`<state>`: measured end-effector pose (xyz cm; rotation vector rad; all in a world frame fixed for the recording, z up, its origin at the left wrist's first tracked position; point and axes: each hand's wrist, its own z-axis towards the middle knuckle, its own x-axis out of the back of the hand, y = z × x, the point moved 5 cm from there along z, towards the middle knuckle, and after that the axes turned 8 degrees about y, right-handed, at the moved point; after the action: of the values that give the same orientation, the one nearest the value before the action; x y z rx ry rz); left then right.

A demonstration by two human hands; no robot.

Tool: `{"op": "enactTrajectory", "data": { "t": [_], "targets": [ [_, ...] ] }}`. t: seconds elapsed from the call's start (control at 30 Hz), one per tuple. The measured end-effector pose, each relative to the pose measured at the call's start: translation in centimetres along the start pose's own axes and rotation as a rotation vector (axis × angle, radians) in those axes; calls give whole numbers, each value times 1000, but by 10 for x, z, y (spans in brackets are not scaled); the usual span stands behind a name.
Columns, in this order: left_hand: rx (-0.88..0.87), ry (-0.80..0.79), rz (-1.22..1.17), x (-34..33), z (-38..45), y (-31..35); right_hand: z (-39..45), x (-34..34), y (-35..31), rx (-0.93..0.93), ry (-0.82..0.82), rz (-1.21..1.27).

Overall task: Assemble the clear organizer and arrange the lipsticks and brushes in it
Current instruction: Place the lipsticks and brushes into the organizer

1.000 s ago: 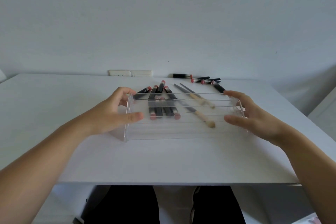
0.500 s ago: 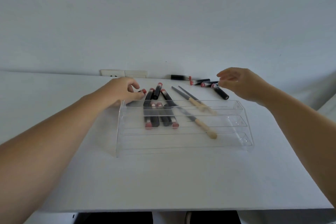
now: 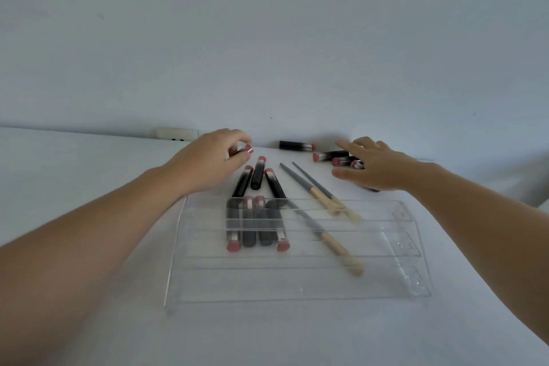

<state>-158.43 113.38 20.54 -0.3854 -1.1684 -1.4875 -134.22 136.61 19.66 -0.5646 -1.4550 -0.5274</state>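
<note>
Left hand [image 3: 208, 162] has its thumb and fingertips pinched round a pink-capped lipstick [image 3: 246, 149], lifted just beyond the organizer's far-left corner, while the right hand [image 3: 372, 168] is spread with fingers straight, gripping nothing, palm down over the right-hand cluster of lipsticks. Nearest of all, the clear organizer [image 3: 297, 291] sits on the white table [image 3: 282, 336], its stepped rows running left to right, seen straight through. Through its left-centre part show four dark lipsticks [image 3: 255, 224] side by side, pointing toward the viewer, two with pink ends nearest. A long makeup brush [image 3: 323, 236] with a grey handle and pale tip slants across the middle of the organizer; whether these pieces lie in it or under it, hard to call through the clear plastic. Two more brushes [image 3: 315, 189] cross its far edge, grey handles pointing away. Just past that edge, three lipsticks [image 3: 258, 172] fan out on the table beside the left hand. Farther right, two lipsticks [image 3: 335, 156] peek out from beneath the right fingers, and one more lipstick [image 3: 297, 145] lies alone near the wall [image 3: 267, 38]. A white socket strip [image 3: 176, 134] sits at the table's back edge.
</note>
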Motion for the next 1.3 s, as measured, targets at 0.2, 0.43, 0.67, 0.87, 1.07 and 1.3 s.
{"op": "enactTrajectory", "data": {
  "t": [0.2,0.43,0.67,0.87,1.07,1.3],
  "targets": [
    [-145,-236,197,-32,15,12,14,-16,-6,136,54,-108],
    [-220,-194,267,-41,13,8,12,-23,-3,141,209,-14],
    [-109,-241,290,-44,24,14,10,-19,-6,152,279,-22],
    [-148,-337,330,-53,28,28,8,-20,-6,147,296,-22],
    [-171,-362,304,-51,28,21,7,-21,-7,151,297,-12],
    [-107,-392,279,-47,32,4,5,-20,-7,165,346,-22]
  ]
}}
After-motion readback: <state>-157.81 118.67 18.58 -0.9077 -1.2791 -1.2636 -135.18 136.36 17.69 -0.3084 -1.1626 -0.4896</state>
